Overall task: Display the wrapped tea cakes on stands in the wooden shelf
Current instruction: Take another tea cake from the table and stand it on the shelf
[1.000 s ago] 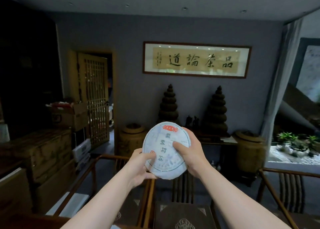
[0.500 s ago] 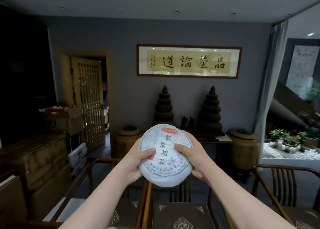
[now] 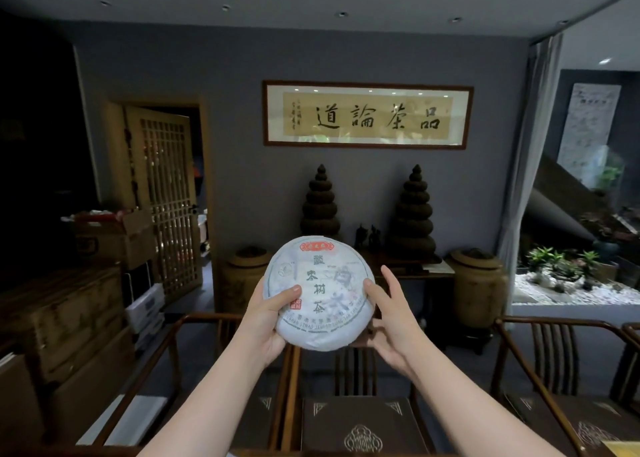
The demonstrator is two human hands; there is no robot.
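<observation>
You hold the wrapped tea cake [image 3: 320, 292] out in front of you at arm's length, its printed face turned toward you and tilted slightly back; it sits in the air below the framed calligraphy [image 3: 367, 114], which serves as the reference landmark here, and it touches no furniture. Your left hand [image 3: 268, 321] grips the cake's left edge; the thumb lies across the printed face near the red seal, and the remaining fingers pass behind the cake, where you cannot see them. Your right hand [image 3: 389, 325] cups the cake's right lower edge; the thumb presses the right rim, the palm supports from below, and the fingers spread upward and fairly wide just beside the rim. Both forearms extend forward and converge on the cake, bare to the elbow. Below the calligraphy and behind the cake stand two dark tiered towers [image 3: 417, 214] on a side table; wooden armchairs [image 3: 519, 352] stand lower still, beneath your arms.
</observation>
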